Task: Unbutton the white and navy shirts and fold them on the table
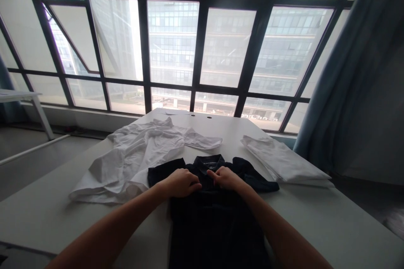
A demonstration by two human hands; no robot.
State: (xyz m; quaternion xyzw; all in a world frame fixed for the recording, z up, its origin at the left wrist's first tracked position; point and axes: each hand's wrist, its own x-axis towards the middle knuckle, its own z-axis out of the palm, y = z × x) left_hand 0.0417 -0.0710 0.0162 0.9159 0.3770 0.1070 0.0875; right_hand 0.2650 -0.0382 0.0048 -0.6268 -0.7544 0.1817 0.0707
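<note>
On the table (315, 214), white garments (139, 151) flank a dark shirt (217, 227).

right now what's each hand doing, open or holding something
Left hand: curled, at the dark collared cloth shirt; whether it holds cloth cannot be told.
Right hand: partly curled, near the shirt's collar; its grip cannot be told.

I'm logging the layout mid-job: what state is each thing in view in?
Dark shirt: laid out, short sleeves spread, collar toward the window.
Left hand: at the shirt's upper front, fingers curled.
Right hand: just below the collar, fingers curled.
White shirt: spread out, rumpled.
White cloth: folded flat.
Hinged pane: tilted open.
Right-side curtain: hanging.
</note>
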